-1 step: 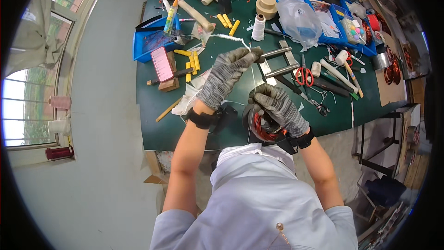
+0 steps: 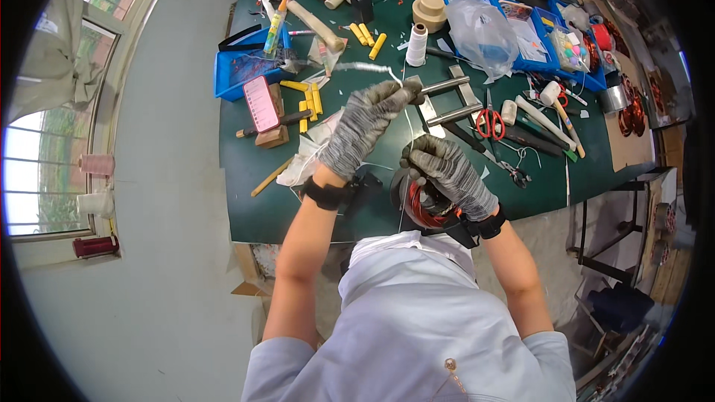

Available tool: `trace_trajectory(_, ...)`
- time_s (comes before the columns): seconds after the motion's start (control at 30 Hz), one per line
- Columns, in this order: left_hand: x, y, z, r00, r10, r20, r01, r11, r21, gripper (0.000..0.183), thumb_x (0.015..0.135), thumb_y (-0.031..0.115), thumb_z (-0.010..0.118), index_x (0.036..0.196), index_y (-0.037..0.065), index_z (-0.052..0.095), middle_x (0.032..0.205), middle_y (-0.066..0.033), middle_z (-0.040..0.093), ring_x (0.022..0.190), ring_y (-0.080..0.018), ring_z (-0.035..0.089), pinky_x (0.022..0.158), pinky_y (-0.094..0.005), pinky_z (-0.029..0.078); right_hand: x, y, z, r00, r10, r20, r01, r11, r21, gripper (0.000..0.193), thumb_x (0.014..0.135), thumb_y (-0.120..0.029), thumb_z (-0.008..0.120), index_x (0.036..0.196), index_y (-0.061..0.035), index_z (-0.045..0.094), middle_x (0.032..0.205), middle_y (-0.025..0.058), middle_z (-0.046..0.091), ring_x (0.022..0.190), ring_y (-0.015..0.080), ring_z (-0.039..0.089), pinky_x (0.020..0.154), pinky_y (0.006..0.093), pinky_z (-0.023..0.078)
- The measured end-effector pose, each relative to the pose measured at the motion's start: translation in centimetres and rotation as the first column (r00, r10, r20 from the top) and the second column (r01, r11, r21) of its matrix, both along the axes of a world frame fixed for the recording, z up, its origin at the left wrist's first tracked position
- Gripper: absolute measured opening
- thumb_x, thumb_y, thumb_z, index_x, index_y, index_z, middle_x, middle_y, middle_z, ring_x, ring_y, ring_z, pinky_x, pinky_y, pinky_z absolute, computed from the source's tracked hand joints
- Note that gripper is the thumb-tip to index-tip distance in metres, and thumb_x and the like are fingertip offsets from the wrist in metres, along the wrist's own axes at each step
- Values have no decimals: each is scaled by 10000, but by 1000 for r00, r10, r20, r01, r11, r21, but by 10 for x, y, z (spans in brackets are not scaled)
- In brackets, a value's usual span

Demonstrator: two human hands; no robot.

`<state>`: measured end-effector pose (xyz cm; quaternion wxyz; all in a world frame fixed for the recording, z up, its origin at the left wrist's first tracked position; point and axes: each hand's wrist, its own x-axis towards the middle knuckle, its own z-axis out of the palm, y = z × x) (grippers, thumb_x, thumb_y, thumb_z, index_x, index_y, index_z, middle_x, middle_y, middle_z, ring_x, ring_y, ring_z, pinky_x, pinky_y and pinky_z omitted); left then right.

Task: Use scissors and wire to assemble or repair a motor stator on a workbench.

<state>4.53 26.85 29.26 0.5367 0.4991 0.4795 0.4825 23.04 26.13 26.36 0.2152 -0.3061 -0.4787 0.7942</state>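
Observation:
Both my hands wear grey striped knit gloves. My left hand (image 2: 359,123) is closed, pinching a white cord (image 2: 365,68) whose loose end sticks out to the left beyond the fingertips. A length of the cord runs down from there to my right hand (image 2: 447,171), closed on it at the fingertips. Under the right hand, at the table's near edge, sits a round coil of copper-coloured wire (image 2: 418,211), partly covered by the glove. Beyond the hands stands a white thread spool (image 2: 416,45). A metal frame with two rods (image 2: 450,100) lies just right of the left fingertips.
Red-handled scissors (image 2: 490,123), pliers (image 2: 514,171) and mallets lie to the right. Blue bins (image 2: 547,67) and a plastic bag (image 2: 482,36) stand at the back right. A phone (image 2: 261,103) leans on a wooden block at left, near yellow rolls (image 2: 316,99) and a blue tray (image 2: 227,85).
The loose end of the white cord has shifted slightly and is blurred now. The stretch between my hands looks thicker and slacker. Both hands stay almost in place.

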Motion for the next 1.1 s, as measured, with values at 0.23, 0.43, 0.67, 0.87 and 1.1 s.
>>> trace_trajectory(0.23, 24, -47, -37, 989, 88, -116, -95, 994, -57, 405, 885, 403, 516, 1072, 45, 540, 670, 48, 437, 482, -20, 320, 400, -179, 252, 2, 13, -1, 968, -250, -16, 248, 950, 192, 149, 864, -160, 544, 951, -42, 572, 831, -19, 572, 750, 45, 505, 709, 202, 416)
trace_trajectory(0.43, 54, -61, -25, 914, 134, 384, -37, 968, -250, 347, 885, 347, 532, 1017, 27, 505, 649, 53, 398, 511, -9, 309, 427, -168, 234, 1, 19, -6, 935, -324, -148, 306, 943, -128, 209, 848, -198, 582, 973, -31, 576, 887, 7, 597, 769, 63, 513, 710, 216, 420)
trace_trajectory(0.67, 46, -81, -53, 979, 135, -154, -142, 989, -35, 246, 891, 259, 502, 921, 18, 544, 730, 4, 520, 604, -54, 414, 543, -207, 369, 19, 37, 17, 746, -509, -429, 435, 861, -265, 159, 829, -133, 616, 967, -54, 605, 883, 8, 617, 720, 53, 519, 634, 195, 389)
trace_trajectory(0.87, 31, -105, -65, 938, 150, -313, -172, 984, -43, 196, 892, 224, 507, 928, 35, 543, 697, 14, 489, 581, -49, 388, 528, -202, 357, 38, 45, 27, 669, -571, -475, 541, 813, -215, 177, 821, -123, 626, 982, -54, 605, 869, 22, 626, 707, 61, 519, 616, 197, 387)
trace_trajectory(1.1, 13, -132, -93, 940, 204, -272, -256, 952, -169, 205, 885, 238, 522, 951, 46, 548, 662, -18, 510, 532, -82, 446, 494, -234, 386, 55, 41, 34, 607, -616, -502, 609, 766, -205, 173, 826, -108, 615, 991, -57, 612, 891, 37, 629, 719, 79, 521, 631, 201, 388)
